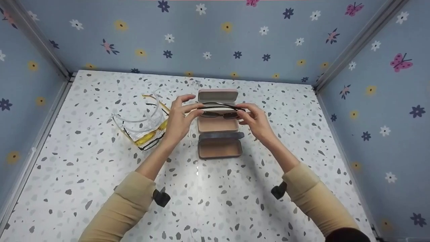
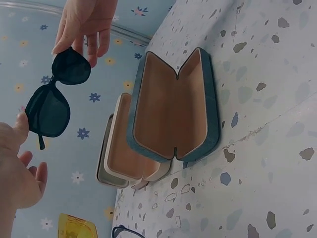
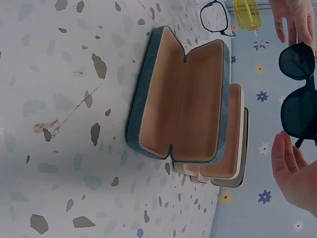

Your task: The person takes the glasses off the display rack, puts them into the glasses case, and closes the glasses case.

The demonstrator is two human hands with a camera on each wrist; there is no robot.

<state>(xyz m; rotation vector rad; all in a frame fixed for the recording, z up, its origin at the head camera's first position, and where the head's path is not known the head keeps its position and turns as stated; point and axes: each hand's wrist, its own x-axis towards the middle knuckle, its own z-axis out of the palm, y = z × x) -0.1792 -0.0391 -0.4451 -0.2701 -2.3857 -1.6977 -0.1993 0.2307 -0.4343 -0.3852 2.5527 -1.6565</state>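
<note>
Left hand [image 1: 178,120]: your thumb and a finger pinch one end of the dark sunglasses [image 2: 49,111]. One more finger is lifted off them.
Right hand [image 1: 257,122]: your thumb and a finger pinch the other end, so both hands are clamped on the same pair.
Dark sunglasses: they are up in the air between your two hands, with black frames and very dark lenses. From the head view, they sit over the row of cases and hide part of it.
Blue case [image 3: 181,99]: this one is nearest to you. It sits on the desk [image 1: 218,208] with its lid up, and you can see tan lining inside.
Cream case [image 2: 130,144]: it is just behind the blue one, also with its lid up and tan inside.
Grey-green case [image 2: 110,177]: it is at the back of the row, and the other two hide a lot of it.
Glasses by your left arm: yellow glasses [image 3: 247,14], black-rimmed glasses [image 3: 214,17] and clear glasses [image 1: 153,119] lie close together on the desk, some of them overlapping.
Desk: it is white with grey specks.
Walls [image 1: 188,37]: they are blue, with flowers and pink butterflies on them.
</note>
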